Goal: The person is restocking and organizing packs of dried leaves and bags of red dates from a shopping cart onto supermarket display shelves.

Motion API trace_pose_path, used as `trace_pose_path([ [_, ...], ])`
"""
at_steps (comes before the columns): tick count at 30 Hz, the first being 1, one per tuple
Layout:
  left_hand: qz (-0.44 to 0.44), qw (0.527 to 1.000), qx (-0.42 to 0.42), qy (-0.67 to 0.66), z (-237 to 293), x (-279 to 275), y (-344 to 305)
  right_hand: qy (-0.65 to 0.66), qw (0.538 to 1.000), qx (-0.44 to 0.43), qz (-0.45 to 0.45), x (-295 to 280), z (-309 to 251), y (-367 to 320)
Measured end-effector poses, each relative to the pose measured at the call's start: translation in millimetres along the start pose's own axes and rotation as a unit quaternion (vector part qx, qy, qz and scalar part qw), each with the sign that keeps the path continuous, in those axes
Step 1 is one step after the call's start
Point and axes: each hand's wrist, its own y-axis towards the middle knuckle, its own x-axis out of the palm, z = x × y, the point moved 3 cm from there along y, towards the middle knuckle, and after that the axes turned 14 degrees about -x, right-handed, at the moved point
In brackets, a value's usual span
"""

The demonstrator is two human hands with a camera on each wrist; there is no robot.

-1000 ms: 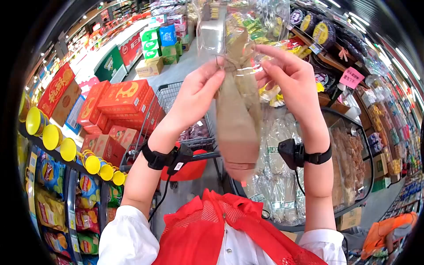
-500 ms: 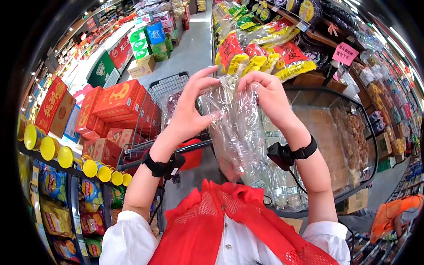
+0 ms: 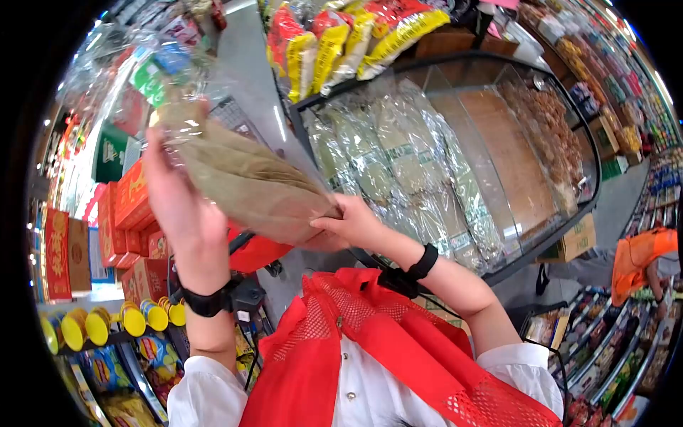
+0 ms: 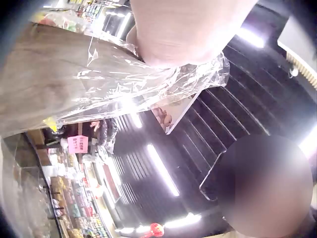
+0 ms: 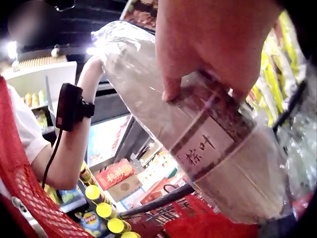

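A long clear plastic bag of dried brown leaves [image 3: 249,181], bamboo leaves by its label [image 5: 205,148], slants across in front of the person's chest. Its upper end, with loose crinkled plastic, is gripped by the left hand [image 3: 188,213], whose fingers pass partly behind it. At the lower end the right hand [image 3: 356,222] pinches the bag, thumb on the near face. In the right wrist view the white label with dark writing shows under that hand. Plastic drapes against the left hand [image 4: 193,29] in the left wrist view, its fingers mostly hidden.
A black-rimmed bin [image 3: 455,274] holds several similar leaf bags [image 3: 398,153] and brown dried goods [image 3: 544,135]. Red-yellow packets [image 3: 334,50] stand behind it. Red boxes [image 3: 131,203] and yellow-lidded cans [image 3: 75,327] are at left. A person in an orange vest [image 3: 637,267] is at right.
The bag has swung from upright to slanting, its top now toward the left. My right hand has moved from its upper end to its lower end. The head view has shifted toward the bin.
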Motion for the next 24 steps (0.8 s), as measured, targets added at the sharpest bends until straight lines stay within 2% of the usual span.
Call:
trace_pose_path([
  [1, 0.116, 0.993, 0.029, 0.021, 0.8, 11.1, 1.8, 0.031, 0.998, 0.045, 0.008, -3.1, 2.7, -6.7],
  [2, 0.203, 0.976, 0.068, 0.040, -0.8, 20.6, 9.1, 0.030, 0.996, 0.049, 0.061, -12.8, -0.5, -15.5],
  [3, 0.159, 0.981, 0.077, 0.075, 0.3, 16.9, 15.0, 0.031, 0.995, 0.064, 0.069, -23.7, 3.1, -23.2],
  [5, 0.088, 0.987, 0.121, 0.055, -1.6, 4.6, 35.5, -0.065, 0.975, 0.114, 0.180, -65.4, 18.7, -37.0],
  [6, 0.061, 0.991, 0.109, 0.057, -4.1, -2.5, 38.7, -0.094, 0.946, 0.146, 0.273, -89.6, 33.0, -46.7],
  [7, 0.071, 0.991, 0.098, 0.061, -9.2, -11.5, 41.4, -0.085, 0.927, 0.109, 0.348, -118.4, 43.8, -58.3],
  [8, 0.091, 0.989, 0.088, 0.074, -18.4, -17.0, 42.0, -0.090, 0.901, 0.179, 0.385, -147.8, 41.2, -68.1],
  [9, 0.113, 0.987, 0.077, 0.087, -28.0, -23.2, 41.4, -0.058, 0.890, 0.117, 0.436, -172.5, 52.4, -80.5],
  [10, 0.116, 0.987, 0.069, 0.087, -39.5, -30.8, 40.3, -0.075, 0.881, 0.154, 0.441, -197.4, 63.2, -95.1],
  [12, 0.173, 0.979, -0.013, 0.109, -67.5, -52.6, 35.8, -0.110, 0.877, 0.226, 0.410, -239.9, 103.3, -130.3],
  [13, 0.184, 0.977, -0.047, 0.093, -81.3, -63.5, 33.2, -0.111, 0.875, 0.231, 0.411, -255.6, 124.0, -147.3],
  [15, 0.202, 0.972, -0.107, 0.058, -106.1, -81.3, 27.0, -0.198, 0.852, 0.414, 0.254, -270.8, 175.5, -183.4],
  [17, 0.215, 0.966, -0.127, 0.066, -122.6, -85.9, 21.5, -0.228, 0.838, 0.424, 0.255, -264.8, 210.4, -213.5],
  [18, 0.229, 0.960, -0.143, 0.074, -129.3, -87.8, 19.1, -0.202, 0.838, 0.461, 0.209, -274.2, 255.9, -246.1],
  [19, 0.229, 0.960, -0.147, 0.072, -133.6, -90.4, 17.8, -0.204, 0.836, 0.464, 0.209, -275.5, 263.5, -255.0],
  [21, 0.234, 0.955, -0.162, 0.087, -137.4, -98.4, 16.3, -0.284, 0.796, 0.528, 0.082, -269.0, 274.6, -271.3],
  [22, 0.240, 0.952, -0.160, 0.099, -141.4, -101.4, 17.1, -0.333, 0.772, 0.539, 0.056, -267.8, 282.1, -278.3],
  [24, 0.244, 0.949, -0.163, 0.115, -147.7, -108.6, 18.1, -0.348, 0.769, 0.534, 0.056, -265.0, 285.1, -292.8],
])
